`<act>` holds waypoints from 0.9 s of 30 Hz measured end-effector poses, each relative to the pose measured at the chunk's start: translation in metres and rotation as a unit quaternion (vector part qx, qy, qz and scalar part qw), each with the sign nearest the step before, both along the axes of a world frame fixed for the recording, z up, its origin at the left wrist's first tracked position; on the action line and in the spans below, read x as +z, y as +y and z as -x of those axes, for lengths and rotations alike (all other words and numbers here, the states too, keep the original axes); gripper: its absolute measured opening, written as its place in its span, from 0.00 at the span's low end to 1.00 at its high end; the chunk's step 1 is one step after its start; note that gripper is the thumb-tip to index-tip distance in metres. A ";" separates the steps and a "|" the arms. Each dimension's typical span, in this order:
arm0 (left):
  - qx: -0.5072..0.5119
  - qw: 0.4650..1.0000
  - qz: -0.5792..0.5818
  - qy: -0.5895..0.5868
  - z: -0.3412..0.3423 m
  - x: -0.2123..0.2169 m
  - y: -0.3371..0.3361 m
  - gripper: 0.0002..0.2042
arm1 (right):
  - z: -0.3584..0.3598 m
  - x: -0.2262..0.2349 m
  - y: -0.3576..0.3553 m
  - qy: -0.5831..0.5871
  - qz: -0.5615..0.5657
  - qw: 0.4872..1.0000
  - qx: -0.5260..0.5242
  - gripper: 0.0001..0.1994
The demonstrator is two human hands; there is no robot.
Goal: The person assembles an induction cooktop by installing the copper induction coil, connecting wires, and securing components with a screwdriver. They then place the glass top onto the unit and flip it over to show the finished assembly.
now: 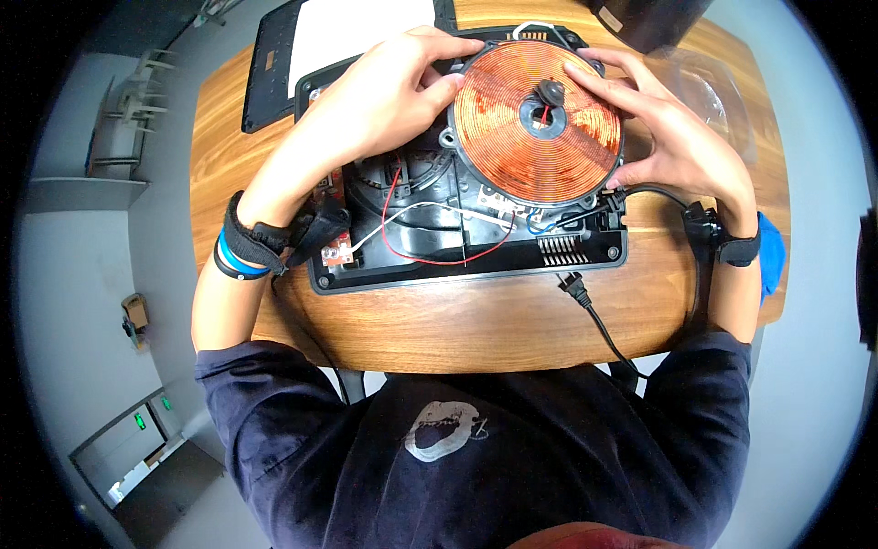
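A round copper induction coil (512,160) with a black sensor at its centre lies tilted over the right part of an open black induction cooker base (384,279). My left hand (393,87) pinches the coil's upper left rim between thumb and fingers. On the opposite side my right hand (668,123) grips the rim, fingers on top and thumb at the lower right edge. Below the coil, a red wire (430,260) and a white wire (393,222) loop across the base. A small circuit board (337,253) sits at the base's left edge. My hands hide part of the rim.
A power plug (573,287) and its cord lie in front of the base on the wooden table (439,329). A black panel (265,87) with a white sheet is at far left. At far right stand a dark container (649,20) and a clear plastic dish (732,105).
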State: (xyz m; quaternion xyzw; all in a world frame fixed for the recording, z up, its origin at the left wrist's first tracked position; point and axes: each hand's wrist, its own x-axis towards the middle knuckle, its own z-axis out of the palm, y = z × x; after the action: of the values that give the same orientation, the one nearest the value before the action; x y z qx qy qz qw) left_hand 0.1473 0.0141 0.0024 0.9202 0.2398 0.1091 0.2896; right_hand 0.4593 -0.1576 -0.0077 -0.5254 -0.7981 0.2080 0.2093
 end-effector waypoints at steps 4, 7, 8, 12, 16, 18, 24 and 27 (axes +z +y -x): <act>0.030 0.999 0.035 -0.015 -0.005 0.000 0.005 0.20 | -0.008 0.002 0.001 0.008 -0.003 1.000 -0.009 0.63; 0.056 0.997 0.057 -0.021 -0.008 0.016 -0.001 0.20 | -0.012 0.004 0.002 -0.002 -0.009 1.000 -0.012 0.63; 0.077 0.993 0.090 0.002 -0.013 0.045 -0.017 0.21 | -0.016 0.004 0.001 -0.008 -0.011 1.000 -0.015 0.63; 0.071 0.985 0.145 -0.054 -0.012 0.026 -0.011 0.22 | -0.016 0.007 0.003 -0.017 -0.004 1.000 -0.022 0.63; 0.064 0.986 0.135 -0.068 -0.014 0.025 -0.010 0.21 | -0.014 0.006 0.003 -0.022 -0.009 0.999 -0.030 0.62; 0.075 0.981 0.161 -0.079 -0.013 0.025 -0.011 0.21 | -0.011 0.007 0.002 -0.017 -0.010 0.999 -0.029 0.62; 0.015 0.996 0.089 0.006 -0.010 0.024 -0.013 0.19 | 0.008 0.012 -0.005 -0.006 0.005 0.998 -0.065 0.61; -0.074 0.993 -0.016 -0.093 -0.009 0.012 -0.018 0.20 | 0.016 0.015 -0.011 -0.015 -0.005 0.996 -0.085 0.59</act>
State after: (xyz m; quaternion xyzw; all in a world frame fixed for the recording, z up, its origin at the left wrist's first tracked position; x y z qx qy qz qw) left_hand 0.1568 -0.0042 0.0145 0.9259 0.1417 0.1760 0.3029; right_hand 0.4436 -0.1683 0.0069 -0.5936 -0.7542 0.1780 0.2170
